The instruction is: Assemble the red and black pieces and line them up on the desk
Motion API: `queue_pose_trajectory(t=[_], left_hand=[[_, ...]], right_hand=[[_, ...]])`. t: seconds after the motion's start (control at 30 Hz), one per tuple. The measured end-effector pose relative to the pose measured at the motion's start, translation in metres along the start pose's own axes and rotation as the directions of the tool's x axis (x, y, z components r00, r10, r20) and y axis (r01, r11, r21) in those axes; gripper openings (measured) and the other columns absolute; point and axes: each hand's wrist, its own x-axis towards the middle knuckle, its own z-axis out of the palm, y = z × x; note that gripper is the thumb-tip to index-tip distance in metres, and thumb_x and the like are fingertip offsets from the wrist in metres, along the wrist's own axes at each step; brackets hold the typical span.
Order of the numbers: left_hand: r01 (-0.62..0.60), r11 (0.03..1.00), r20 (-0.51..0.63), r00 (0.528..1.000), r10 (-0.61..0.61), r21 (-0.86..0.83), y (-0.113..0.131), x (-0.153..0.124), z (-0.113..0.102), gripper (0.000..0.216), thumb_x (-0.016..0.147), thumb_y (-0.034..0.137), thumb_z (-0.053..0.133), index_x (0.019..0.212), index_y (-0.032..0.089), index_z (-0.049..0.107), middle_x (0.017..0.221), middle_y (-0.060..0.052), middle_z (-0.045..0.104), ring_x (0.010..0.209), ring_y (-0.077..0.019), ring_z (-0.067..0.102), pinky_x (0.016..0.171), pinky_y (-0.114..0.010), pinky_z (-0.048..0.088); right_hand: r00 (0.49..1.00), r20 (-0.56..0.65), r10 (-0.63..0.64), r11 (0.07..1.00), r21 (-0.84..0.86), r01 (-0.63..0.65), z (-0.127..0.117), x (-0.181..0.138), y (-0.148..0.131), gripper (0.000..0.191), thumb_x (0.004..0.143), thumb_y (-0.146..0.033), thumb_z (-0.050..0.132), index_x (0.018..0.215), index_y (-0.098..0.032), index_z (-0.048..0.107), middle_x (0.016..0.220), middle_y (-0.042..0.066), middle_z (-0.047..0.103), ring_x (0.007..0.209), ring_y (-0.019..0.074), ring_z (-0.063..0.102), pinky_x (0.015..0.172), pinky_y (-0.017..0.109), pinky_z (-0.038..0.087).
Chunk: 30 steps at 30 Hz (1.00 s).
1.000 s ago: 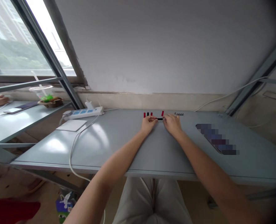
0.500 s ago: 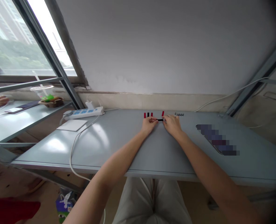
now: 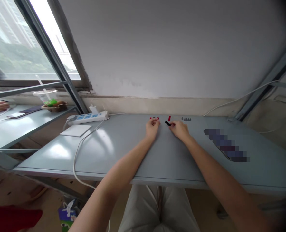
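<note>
A: What lies on the grey metal desk [image 3: 104, 141]?

B: A black stick [image 3: 167, 123] sits askew between both hands. A red upright piece [image 3: 169, 118] stands just beyond it, with small red pieces [image 3: 154, 118] and grey pieces [image 3: 186, 119] farther off on either side.

A: Why askew?

B: Probably because the right hand [image 3: 179, 130] is half open, its fingertips bearing on the stick's end, though I can't tell if it grips. The left hand [image 3: 152, 127] lies curled beside the stick; whether it holds anything, I cannot tell.
</note>
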Motion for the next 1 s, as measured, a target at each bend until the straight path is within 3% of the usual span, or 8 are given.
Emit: queue_pose_trajectory(t=[0.1, 0.2, 0.5, 0.73, 0.87, 1.0], left_hand=[[0.037, 0.999, -0.075, 0.996, -0.04, -0.038, 0.005, 0.001, -0.004, 0.015, 0.077, 0.022, 0.05, 0.085, 0.013, 0.058, 0.079, -0.008, 0.063, 0.072, -0.0122, 0.059, 0.065, -0.024, 0.045], [0.065, 0.996, -0.116, 0.991, -0.073, -0.068, 0.007, 0.002, -0.007, 0.014, 0.076, 0.021, 0.05, 0.084, 0.013, 0.057, 0.079, -0.008, 0.062, 0.073, -0.0118, 0.058, 0.066, -0.023, 0.045], [0.119, 0.991, -0.096, 0.988, -0.125, -0.066, 0.009, 0.0, -0.009, 0.014, 0.077, 0.024, 0.05, 0.084, 0.013, 0.056, 0.08, -0.008, 0.062, 0.073, -0.0118, 0.058, 0.065, -0.024, 0.045], [0.092, 0.996, -0.047, 0.995, -0.093, -0.019, 0.004, 0.002, -0.007, 0.013, 0.077, 0.024, 0.05, 0.08, 0.013, 0.057, 0.073, -0.007, 0.062, 0.065, -0.0115, 0.057, 0.064, -0.025, 0.044], [-0.019, 0.981, 0.06, 0.998, 0.007, 0.194, -0.004, 0.002, -0.004, 0.014, 0.076, 0.024, 0.05, 0.074, 0.012, 0.058, 0.066, -0.005, 0.06, 0.06, -0.0108, 0.054, 0.061, -0.024, 0.043], [-0.309, 0.83, 0.291, 0.938, 0.187, 0.465, -0.011, -0.004, -0.004, 0.015, 0.075, 0.023, 0.05, 0.076, 0.015, 0.063, 0.064, -0.003, 0.06, 0.061, -0.0117, 0.053, 0.062, -0.024, 0.042]], right_hand=[[0.993, 0.065, 0.098, 0.971, 0.213, -0.11, 0.009, 0.011, 0.004, 0.021, 0.072, -0.027, 0.058, 0.089, -0.017, 0.064, 0.086, 0.005, 0.066, 0.078, 0.016, 0.059, 0.066, 0.024, 0.04], [0.986, 0.133, 0.105, 0.931, 0.334, -0.144, 0.02, 0.022, 0.002, 0.018, 0.069, -0.025, 0.06, 0.084, -0.015, 0.065, 0.079, 0.006, 0.067, 0.072, 0.0149, 0.06, 0.063, 0.023, 0.041], [0.984, 0.134, 0.119, 0.932, 0.327, -0.158, 0.043, 0.046, -0.015, 0.014, 0.068, -0.023, 0.06, 0.079, -0.016, 0.063, 0.082, 0.006, 0.067, 0.076, 0.0147, 0.06, 0.067, 0.025, 0.042], [0.985, 0.112, 0.134, 0.95, 0.268, -0.16, 0.048, 0.051, -0.019, 0.014, 0.066, -0.027, 0.06, 0.076, -0.017, 0.063, 0.078, 0.006, 0.066, 0.076, 0.0159, 0.059, 0.066, 0.025, 0.042], [0.981, 0.128, 0.146, 0.961, 0.217, -0.171, 0.047, 0.052, -0.018, 0.017, 0.068, -0.03, 0.059, 0.077, -0.017, 0.063, 0.08, 0.007, 0.066, 0.079, 0.0177, 0.06, 0.067, 0.026, 0.042], [0.978, 0.16, 0.13, 0.971, 0.182, -0.159, 0.045, 0.053, -0.013, 0.026, 0.065, -0.033, 0.061, 0.085, -0.016, 0.064, 0.089, 0.009, 0.066, 0.083, 0.0195, 0.059, 0.071, 0.028, 0.042]])
